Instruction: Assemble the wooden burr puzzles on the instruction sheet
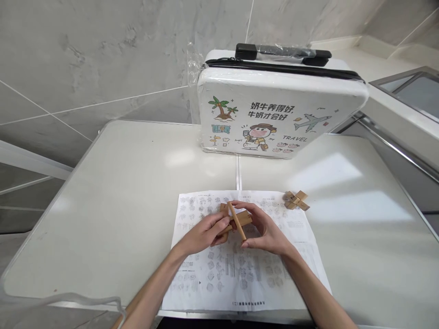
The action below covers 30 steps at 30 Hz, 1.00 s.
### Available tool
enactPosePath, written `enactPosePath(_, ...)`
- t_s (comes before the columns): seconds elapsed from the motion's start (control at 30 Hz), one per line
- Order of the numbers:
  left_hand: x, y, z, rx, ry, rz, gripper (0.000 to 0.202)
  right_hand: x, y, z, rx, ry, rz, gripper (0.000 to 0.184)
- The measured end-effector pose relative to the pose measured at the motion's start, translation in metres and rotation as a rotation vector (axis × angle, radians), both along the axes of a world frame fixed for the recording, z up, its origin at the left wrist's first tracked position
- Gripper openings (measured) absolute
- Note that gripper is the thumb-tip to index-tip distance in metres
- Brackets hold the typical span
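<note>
My left hand is closed around several light-brown wooden puzzle pieces that cross one another. A dark number mark shows on one of them, and my fingers hide part of the group. A longer wooden puzzle stick slants across the front of these pieces. My right hand grips that stick by its two ends, thumb at the near end and fingers at the far one. Whether the stick touches the other pieces I cannot tell. Both hands are above a printed paper sheet with rows of small puzzle drawings.
Right of the hands, a crossed wooden block puzzle lies at the sheet's edge. Behind stands a plastic-wrapped white suitcase with cartoon prints and a black handle. The white table has a seam down its middle. A grey tiled wall rises behind.
</note>
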<state>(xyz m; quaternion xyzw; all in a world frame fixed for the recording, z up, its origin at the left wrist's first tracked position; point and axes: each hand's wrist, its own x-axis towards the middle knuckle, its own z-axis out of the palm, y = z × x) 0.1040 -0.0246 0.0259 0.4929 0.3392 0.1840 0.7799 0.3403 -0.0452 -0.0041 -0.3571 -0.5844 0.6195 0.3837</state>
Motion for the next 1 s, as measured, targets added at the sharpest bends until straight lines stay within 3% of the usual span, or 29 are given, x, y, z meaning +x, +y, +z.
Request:
enactPosePath(0.17, 0.0, 0.0, 0.001, 0.007, -0.004, 0.009, 0.045, 0.0, 0.0, 0.001, 0.003, 0.002, 0.014, 0.082)
enactPosePath(0.3, 0.0, 0.001, 0.001, 0.029, 0.005, 0.1, 0.043, -0.004, -0.002, 0.002, 0.056, -0.076, -0.051, 0.088)
enactPosePath(0.43, -0.002, 0.004, 0.0, 0.061, 0.021, 0.311, 0.041, -0.011, -0.002, -0.003, 0.251, -0.289, -0.175, 0.085)
enactPosePath(0.53, -0.003, 0.007, -0.002, 0.05, 0.013, 0.462, 0.041, -0.018, -0.003, -0.009, 0.413, -0.453, -0.156, 0.088)
enactPosePath(0.67, -0.003, 0.01, -0.004, 0.045, 0.004, 0.569, 0.043, -0.027, -0.004, -0.017, 0.564, -0.593, -0.119, 0.093)
enactPosePath(0.87, -0.003, 0.011, -0.005, 0.031, 0.015, 0.594, 0.044, -0.031, -0.006, -0.016, 0.586, -0.648, -0.122, 0.076)
enactPosePath(1.0, -0.004, 0.011, -0.006, 0.014, 0.012, 0.613, 0.043, -0.028, -0.005, -0.009, 0.491, -0.514, -0.204, 0.068)
